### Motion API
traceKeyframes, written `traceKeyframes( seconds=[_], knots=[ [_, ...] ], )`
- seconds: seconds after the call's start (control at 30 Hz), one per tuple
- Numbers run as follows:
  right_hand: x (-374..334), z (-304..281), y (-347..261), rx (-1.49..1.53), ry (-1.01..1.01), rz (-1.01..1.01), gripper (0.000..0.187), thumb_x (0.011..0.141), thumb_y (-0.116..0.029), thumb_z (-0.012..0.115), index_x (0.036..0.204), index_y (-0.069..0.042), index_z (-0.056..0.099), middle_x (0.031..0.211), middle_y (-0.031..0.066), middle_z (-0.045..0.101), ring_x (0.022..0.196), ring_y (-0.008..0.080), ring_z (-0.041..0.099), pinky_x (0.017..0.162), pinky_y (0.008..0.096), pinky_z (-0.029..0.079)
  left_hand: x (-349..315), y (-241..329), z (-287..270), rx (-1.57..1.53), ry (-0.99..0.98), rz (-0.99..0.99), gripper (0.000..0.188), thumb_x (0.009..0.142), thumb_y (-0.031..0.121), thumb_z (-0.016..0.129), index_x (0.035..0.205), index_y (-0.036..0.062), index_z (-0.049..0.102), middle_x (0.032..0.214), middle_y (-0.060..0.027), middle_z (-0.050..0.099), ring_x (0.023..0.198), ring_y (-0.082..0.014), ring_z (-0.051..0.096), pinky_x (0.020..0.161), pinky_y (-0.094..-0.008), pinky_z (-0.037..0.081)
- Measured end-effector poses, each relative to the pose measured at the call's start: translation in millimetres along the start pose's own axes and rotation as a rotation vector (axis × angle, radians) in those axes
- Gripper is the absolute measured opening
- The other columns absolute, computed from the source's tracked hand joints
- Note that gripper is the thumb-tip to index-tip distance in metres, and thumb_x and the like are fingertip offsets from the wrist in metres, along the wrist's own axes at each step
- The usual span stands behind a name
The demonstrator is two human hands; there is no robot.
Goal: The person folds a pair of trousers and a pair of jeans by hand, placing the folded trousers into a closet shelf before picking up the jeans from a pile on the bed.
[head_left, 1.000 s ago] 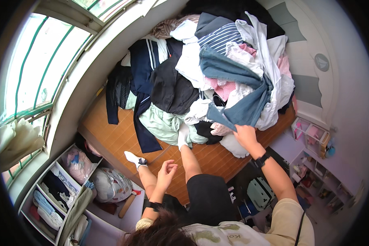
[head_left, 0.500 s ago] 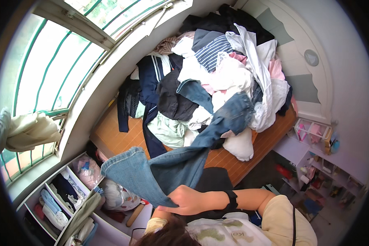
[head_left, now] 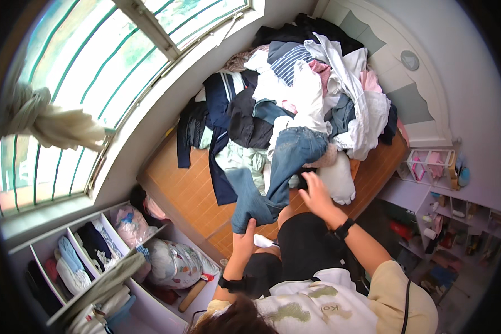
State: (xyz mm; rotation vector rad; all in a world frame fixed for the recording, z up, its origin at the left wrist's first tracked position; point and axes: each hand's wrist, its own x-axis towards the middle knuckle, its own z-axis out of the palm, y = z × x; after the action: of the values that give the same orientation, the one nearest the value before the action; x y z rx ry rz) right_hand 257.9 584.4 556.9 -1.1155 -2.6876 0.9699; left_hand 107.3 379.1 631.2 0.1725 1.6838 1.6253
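A pair of blue jeans [head_left: 296,151] stretches from the front of a big clothes heap [head_left: 261,128] toward me. My left hand [head_left: 242,240] grips the end of one leg, thumb pressed on the denim and the other fingers mostly hidden. To the right of the jeans, my right hand [head_left: 319,195] is open, its fingers stretched out, holding nothing. A white stuffed piece shaped like a foot [head_left: 338,181] lies just beyond that hand. Pale green cloth [head_left: 242,157] and a dark navy garment [head_left: 221,172] lie left of the jeans.
The heap rests on a bed with an orange-brown mat [head_left: 175,167], against a white and grey headboard [head_left: 412,106]. At left are a barred window [head_left: 100,67], a knotted curtain [head_left: 61,125] and an open drawer unit [head_left: 67,234] with folded clothes. Lilac shelves [head_left: 406,195] stand at right.
My right hand has let go of the jeans leg and moved up and right. My left hand has come into view on the leg. The jeans are now less stretched and lie further right.
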Motion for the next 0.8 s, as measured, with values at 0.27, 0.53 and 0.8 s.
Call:
traceKeyframes(
  seconds=[0.27,0.53,0.8],
  knots=[
    [-60.9,57.2,-1.7,-0.069,-0.01,0.113,0.104,0.066,-0.035,0.076,0.144,-0.017,0.01,0.144,0.0221,0.02,0.127,0.0425,0.027,0.1,0.0536,0.026,-159.5,93.8,-37.2,-0.063,-0.204,0.031,0.013,0.09,0.009,0.055,0.098,-0.0004,0.06,0.089,0.0011,0.059,0.084,-0.0098,0.053,0.073,-0.0245,0.042],
    [-16.9,75.3,-111.7,0.142,-0.338,-0.383,0.019,0.081,-0.024,0.047,0.086,-0.01,0.06,0.087,0.0173,0.063,0.086,0.0381,0.058,0.074,0.0437,0.045,-205.8,166.8,-129.3,0.417,0.383,0.699,0.02,0.09,0.013,0.055,0.107,0.0027,0.057,0.095,-0.0036,0.061,0.077,-0.0115,0.058,0.062,-0.0268,0.047],
    [33.2,-81.9,-181.4,0.388,-0.099,-0.4,0.027,0.082,-0.032,0.061,0.08,-0.004,0.058,0.077,0.0176,0.06,0.078,0.0374,0.058,0.063,0.0401,0.043,-223.8,305.4,-175.4,-0.225,0.385,0.664,0.034,0.093,0.031,0.051,0.116,0.0065,0.053,0.107,-0.0078,0.062,0.093,-0.0189,0.062,0.075,-0.0341,0.054]
  ],
)
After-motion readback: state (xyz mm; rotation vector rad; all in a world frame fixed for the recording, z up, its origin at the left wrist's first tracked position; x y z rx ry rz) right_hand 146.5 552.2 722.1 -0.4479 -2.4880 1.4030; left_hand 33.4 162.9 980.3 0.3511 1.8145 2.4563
